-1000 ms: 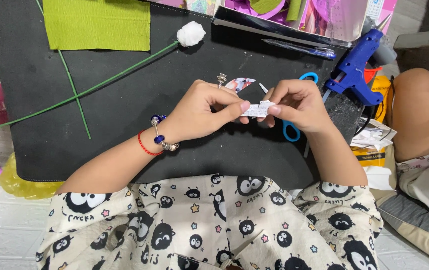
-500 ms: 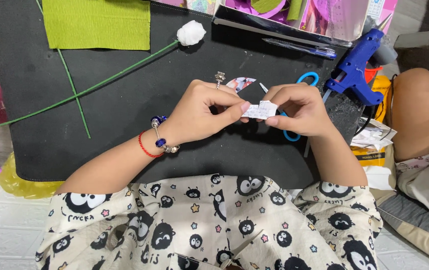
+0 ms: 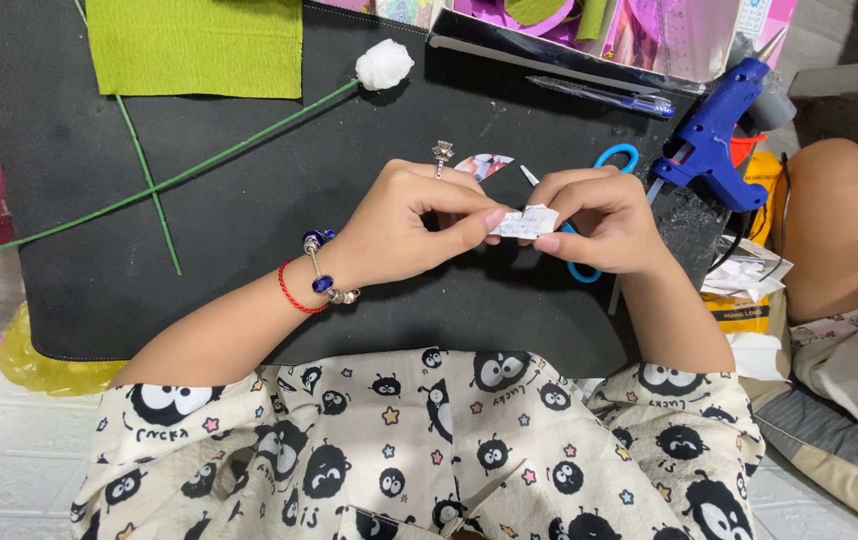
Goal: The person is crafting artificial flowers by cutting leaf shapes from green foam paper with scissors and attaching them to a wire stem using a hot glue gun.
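Observation:
My left hand (image 3: 409,218) and my right hand (image 3: 599,215) meet over a black mat (image 3: 249,290), both pinching a small white scrap of paper (image 3: 526,221) between fingertips. The left wrist wears a red string and a beaded bracelet, and a ring sits on one finger. Blue-handled scissors (image 3: 611,160) lie under and behind the right hand, partly hidden. A small round patterned piece (image 3: 484,163) rests on the mat just behind the left hand.
A green wire stem with a white ball tip (image 3: 385,64) lies across the mat's far left. A green paper sheet (image 3: 196,45) sits at the back. A blue glue gun (image 3: 717,135) and a pen (image 3: 599,97) lie at right, beside a box of coloured paper (image 3: 649,30).
The white scrap sits a little flatter between my fingertips and both hands have shifted very slightly; otherwise nothing moved.

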